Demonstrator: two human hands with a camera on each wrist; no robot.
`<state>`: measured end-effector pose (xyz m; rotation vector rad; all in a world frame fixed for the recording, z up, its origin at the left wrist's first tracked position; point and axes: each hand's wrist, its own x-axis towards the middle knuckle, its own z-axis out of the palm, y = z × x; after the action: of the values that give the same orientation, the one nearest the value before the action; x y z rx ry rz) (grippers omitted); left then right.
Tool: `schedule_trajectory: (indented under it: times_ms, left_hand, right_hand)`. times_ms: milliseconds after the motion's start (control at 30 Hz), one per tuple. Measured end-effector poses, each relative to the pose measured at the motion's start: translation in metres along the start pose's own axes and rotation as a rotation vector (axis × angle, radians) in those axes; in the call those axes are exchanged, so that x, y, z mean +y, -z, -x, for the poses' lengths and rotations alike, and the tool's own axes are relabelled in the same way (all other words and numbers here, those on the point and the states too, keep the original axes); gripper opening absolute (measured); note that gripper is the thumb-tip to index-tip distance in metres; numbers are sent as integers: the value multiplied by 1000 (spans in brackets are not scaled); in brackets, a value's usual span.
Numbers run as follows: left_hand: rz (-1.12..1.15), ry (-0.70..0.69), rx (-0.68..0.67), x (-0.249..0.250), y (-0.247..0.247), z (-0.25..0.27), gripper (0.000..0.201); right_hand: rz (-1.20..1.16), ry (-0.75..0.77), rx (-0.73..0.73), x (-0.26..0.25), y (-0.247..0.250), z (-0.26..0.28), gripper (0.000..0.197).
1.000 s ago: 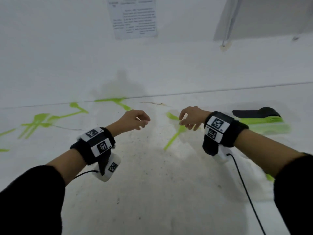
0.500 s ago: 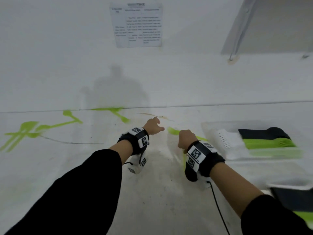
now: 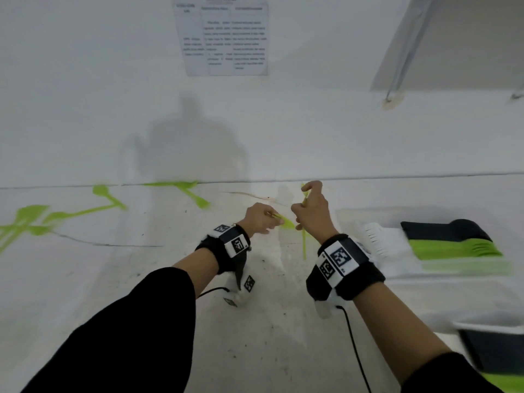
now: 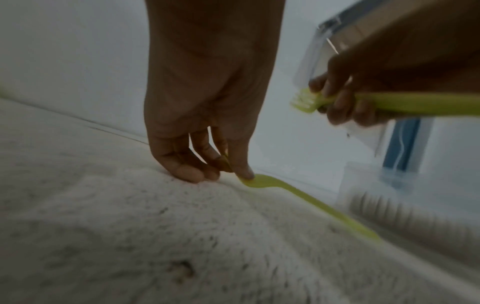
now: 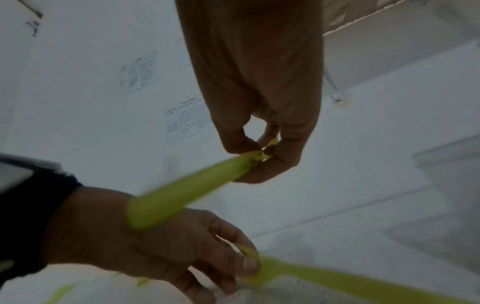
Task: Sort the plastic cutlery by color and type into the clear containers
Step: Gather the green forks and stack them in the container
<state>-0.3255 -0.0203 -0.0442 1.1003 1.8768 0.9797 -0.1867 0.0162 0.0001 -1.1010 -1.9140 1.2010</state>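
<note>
My left hand [image 3: 272, 219] pinches the bowl end of a green spoon [image 4: 262, 182], whose handle still lies slanted on the white table [image 3: 255, 336]. My right hand [image 3: 304, 199] pinches a green fork [image 5: 187, 193] near its tines [image 4: 303, 101] and holds it lifted, the handle hanging down towards my wrist. Both hands are close together, just left of a clear container [image 3: 354, 215]. That container holds white forks [image 3: 380, 239], black pieces [image 3: 442, 229] and green pieces [image 3: 453, 248] in separate rows.
Several loose green pieces [image 3: 107, 201] lie on the table at far left and along the wall edge [image 3: 181, 185]. A second container [image 3: 493, 350] with black and green cutlery sits at the lower right. A paper sheet [image 3: 224, 35] hangs on the wall.
Both hands reached forward to the two green pieces in the middle. The left pinched the spoon, and the right took the fork and lifted it off the table.
</note>
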Motion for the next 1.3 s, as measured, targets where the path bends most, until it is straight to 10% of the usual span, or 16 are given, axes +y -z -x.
schedule_trajectory:
  times_ms: [467, 633, 1067, 1300]
  left_hand:
    - [584, -108, 431, -48, 183, 72, 19]
    - [314, -252, 444, -59, 240, 66, 17]
    - [-705, -262, 122, -90, 250, -56, 35]
    - [-755, -200, 107, -105, 232, -72, 35]
  right_hand:
    - [232, -166, -148, -45, -163, -56, 31]
    - [505, -222, -244, -39, -204, -66, 62]
    - [185, -107, 183, -48, -175, -78, 15]
    - [42, 84, 193, -82, -151, -66, 4]
